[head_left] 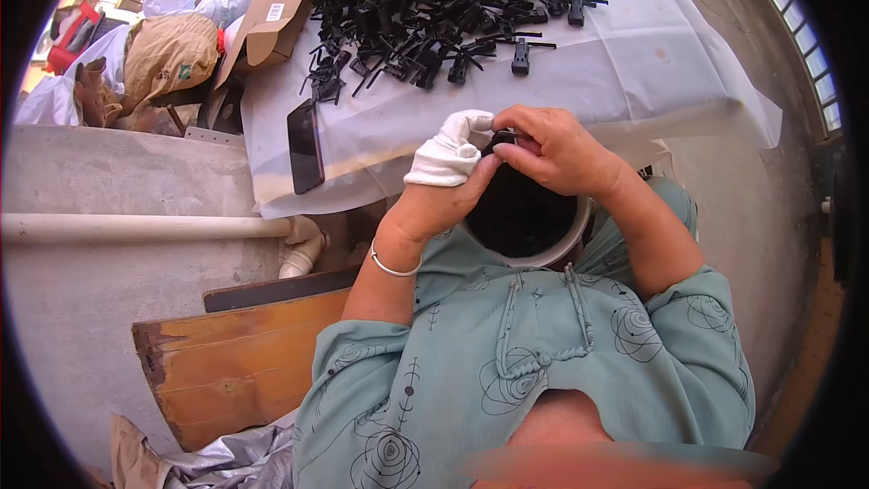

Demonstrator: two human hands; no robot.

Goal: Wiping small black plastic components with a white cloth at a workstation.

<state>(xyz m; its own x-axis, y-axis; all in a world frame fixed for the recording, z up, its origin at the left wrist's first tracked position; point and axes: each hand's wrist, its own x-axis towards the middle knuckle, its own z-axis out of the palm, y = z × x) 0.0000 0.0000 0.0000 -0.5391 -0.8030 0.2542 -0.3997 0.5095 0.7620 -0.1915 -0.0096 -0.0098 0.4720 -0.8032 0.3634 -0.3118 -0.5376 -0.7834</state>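
Note:
Both my hands meet above a round white bucket [580,217] whose inside looks black. My left hand [450,154], in a white glove that leaves the thumb bare, is closed on one side of a small black plastic part [500,139]. From the other side my bare right hand [552,149] pinches the same part between thumb and fingers. Most of the part is hidden by my fingers. Beyond my hands, a heap of similar black plastic parts [425,14] with thin arms lies on the white sheet [597,63] covering the table. One black part [520,57] sits apart at the heap's near right.
A dark phone [305,147] lies near the table's left edge. Behind it stands an open cardboard box [276,14], with sacks [172,54] further left. A white pipe [145,226] runs along the wall at left, above a wooden board [244,358].

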